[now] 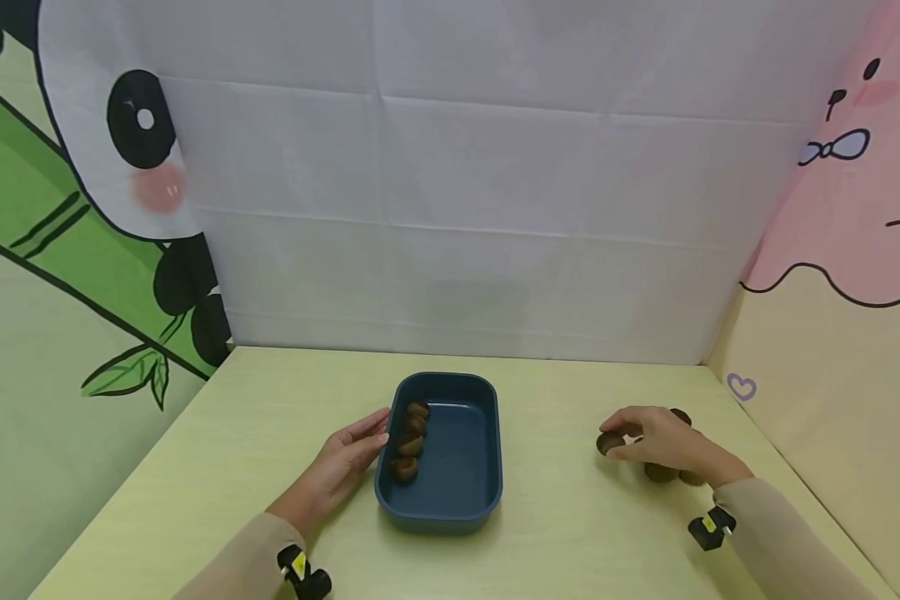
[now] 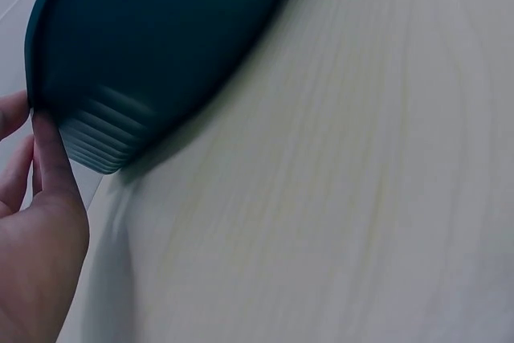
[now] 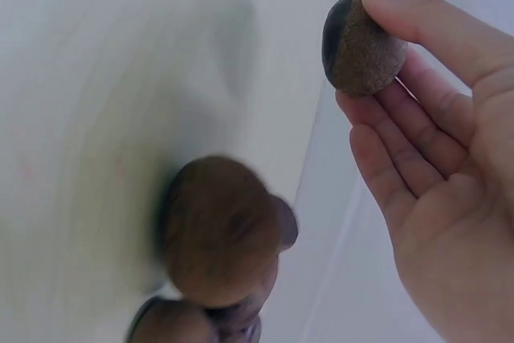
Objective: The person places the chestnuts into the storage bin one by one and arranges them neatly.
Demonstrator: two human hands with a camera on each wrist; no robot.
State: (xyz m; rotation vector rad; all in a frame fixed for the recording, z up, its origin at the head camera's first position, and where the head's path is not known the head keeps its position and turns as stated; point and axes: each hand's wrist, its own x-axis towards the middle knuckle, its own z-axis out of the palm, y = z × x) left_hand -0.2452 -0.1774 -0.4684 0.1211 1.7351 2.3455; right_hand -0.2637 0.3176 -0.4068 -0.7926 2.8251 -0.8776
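Observation:
My right hand (image 1: 663,437) pinches a chestnut (image 3: 361,46) between thumb and fingertips, above the right part of the table. The right wrist view shows its dark shell and rough, paler base. Beneath that hand lie several more chestnuts (image 3: 217,230), partly hidden by it in the head view. On the left, my left hand (image 1: 341,462) touches the left side of a dark blue rectangular box (image 1: 461,525) with fairly straight fingers; its fingertips are right at the rim in the left wrist view. Inside the box, several chestnuts (image 1: 411,446) stand in a row along the left wall.
The pale wood-look table (image 1: 555,533) runs back to a white sheet (image 1: 480,208). A green printed panel (image 1: 52,208) with a cartoon face flanks the left side, a pink and yellow one (image 1: 817,225) the right. Each wrist carries a small black camera (image 1: 711,528).

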